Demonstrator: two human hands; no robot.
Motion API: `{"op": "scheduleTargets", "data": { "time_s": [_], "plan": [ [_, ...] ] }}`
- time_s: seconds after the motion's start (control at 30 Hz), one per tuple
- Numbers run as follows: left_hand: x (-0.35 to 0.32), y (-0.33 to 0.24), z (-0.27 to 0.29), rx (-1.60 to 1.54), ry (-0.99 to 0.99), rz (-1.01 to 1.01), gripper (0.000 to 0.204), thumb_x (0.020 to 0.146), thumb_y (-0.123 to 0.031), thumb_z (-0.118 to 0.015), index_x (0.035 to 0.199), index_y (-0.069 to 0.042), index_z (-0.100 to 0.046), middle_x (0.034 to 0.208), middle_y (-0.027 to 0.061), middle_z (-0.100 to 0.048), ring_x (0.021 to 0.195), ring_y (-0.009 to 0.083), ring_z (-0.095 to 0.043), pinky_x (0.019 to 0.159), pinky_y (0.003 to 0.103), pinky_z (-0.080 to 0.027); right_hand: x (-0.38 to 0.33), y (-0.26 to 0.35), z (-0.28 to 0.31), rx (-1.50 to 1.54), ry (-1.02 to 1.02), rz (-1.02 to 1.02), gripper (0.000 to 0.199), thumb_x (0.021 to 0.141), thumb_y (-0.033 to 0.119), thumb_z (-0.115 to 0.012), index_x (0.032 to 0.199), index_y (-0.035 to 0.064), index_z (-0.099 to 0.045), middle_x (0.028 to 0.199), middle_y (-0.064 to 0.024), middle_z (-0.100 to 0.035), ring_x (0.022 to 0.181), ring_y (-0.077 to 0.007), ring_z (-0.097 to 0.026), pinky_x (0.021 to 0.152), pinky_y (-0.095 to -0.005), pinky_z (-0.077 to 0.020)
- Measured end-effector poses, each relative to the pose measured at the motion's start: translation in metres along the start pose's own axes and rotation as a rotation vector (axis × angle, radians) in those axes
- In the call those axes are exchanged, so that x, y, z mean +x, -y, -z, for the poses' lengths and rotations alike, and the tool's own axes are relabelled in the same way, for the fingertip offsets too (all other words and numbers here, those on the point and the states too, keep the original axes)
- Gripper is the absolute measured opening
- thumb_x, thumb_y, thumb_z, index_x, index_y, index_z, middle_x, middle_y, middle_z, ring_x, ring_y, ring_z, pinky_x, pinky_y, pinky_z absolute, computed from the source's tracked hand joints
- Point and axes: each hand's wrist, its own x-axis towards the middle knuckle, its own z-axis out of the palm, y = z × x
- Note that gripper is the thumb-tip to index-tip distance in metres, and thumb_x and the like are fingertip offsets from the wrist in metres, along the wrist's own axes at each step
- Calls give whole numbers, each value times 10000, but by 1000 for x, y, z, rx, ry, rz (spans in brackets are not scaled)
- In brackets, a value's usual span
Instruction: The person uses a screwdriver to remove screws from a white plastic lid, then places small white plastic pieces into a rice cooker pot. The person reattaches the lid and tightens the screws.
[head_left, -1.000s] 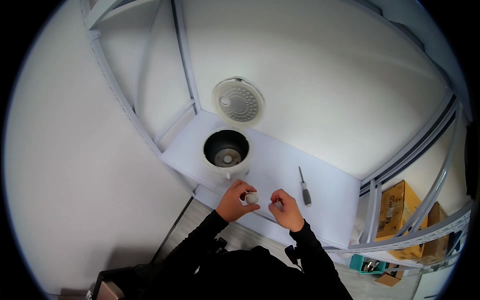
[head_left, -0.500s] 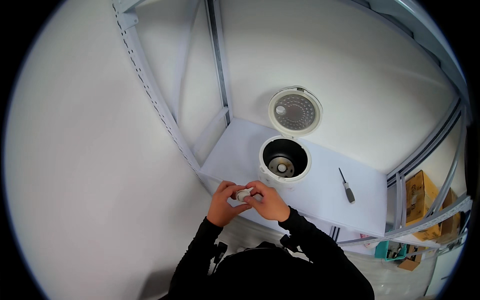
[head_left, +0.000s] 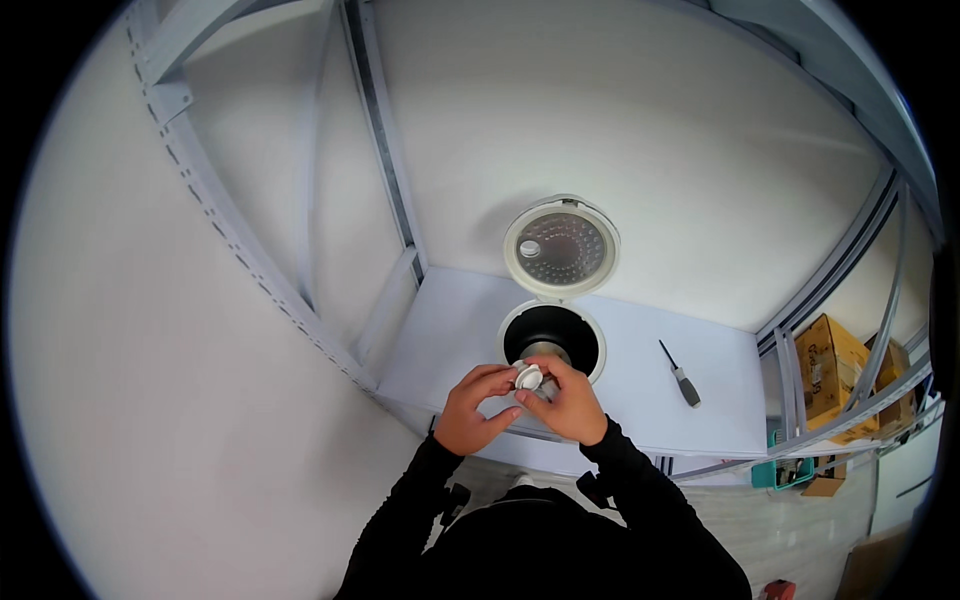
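Observation:
A small round white cap (head_left: 528, 378) is held between my hands, in front of the rice cooker. My right hand (head_left: 570, 402) pinches its right side between thumb and fingers. The curled fingertips of my left hand (head_left: 475, 410) press on its left edge, the left thumb resting lower down. Behind them stands the white rice cooker (head_left: 599, 350) with its lid (head_left: 565, 250) raised. Its dark inside shows, with a metal heating plate (head_left: 545, 352) at the bottom, partly covered by my right hand. The lid's perforated metal inner face has a pale round piece on its left.
A grey-handled screwdriver (head_left: 684, 382) lies right of the cooker on the white shelf (head_left: 640, 420). Metal posts and rails (head_left: 385, 150) frame the shelf. Cardboard boxes (head_left: 825, 370) and a teal basket (head_left: 780, 474) are at the lower right.
My hands and the white cap have moved right and nearer the cooker, now covering part of its opening. The view has shifted; cooker and screwdriver stay in place on the shelf.

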Motion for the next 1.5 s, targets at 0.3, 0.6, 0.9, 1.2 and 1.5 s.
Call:
{"op": "scheduleTargets", "data": {
  "time_s": [0.3,0.6,0.9,1.2,1.5],
  "plan": [
    [57,34,-9,-76,19,-41,450,856,24,-756,1292,-16,-652,1271,131,-626,1075,211,-687,937,337,-571,32,-20,39,-41,-84,-81,532,880,157,-801,1326,33,-539,1025,-129,-741,916,-246,-720,836,-348,-547],
    [113,45,5,-224,106,-1,399,893,12,-740,1277,5,-631,1234,105,-597,1038,188,-665,945,331,-527,60,-9,38,-273,-261,1,459,832,159,-815,1214,50,-586,1033,-153,-715,902,-337,-710,775,-391,-558],
    [144,84,26,-415,128,9,510,916,17,-749,1386,25,-551,1301,97,-526,1144,191,-635,962,328,-551,83,7,4,-221,-275,24,539,804,62,-813,1310,72,-628,1040,-108,-690,926,-308,-689,801,-374,-549],
    [170,130,74,-459,30,126,525,989,-82,-710,1461,24,-508,1277,74,-576,1123,143,-617,953,310,-553,64,1,-36,-781,138,-204,519,787,361,-846,1217,134,-665,1012,-64,-686,857,-297,-699,673,-416,-542],
    [185,139,84,-547,49,147,543,1023,-155,-681,1499,17,-482,1320,106,-590,1074,141,-636,928,341,-574,54,9,-44,-853,135,-382,534,743,155,-790,1243,144,-602,887,-69,-691,875,-295,-695,686,-424,-547]
  ]
}}
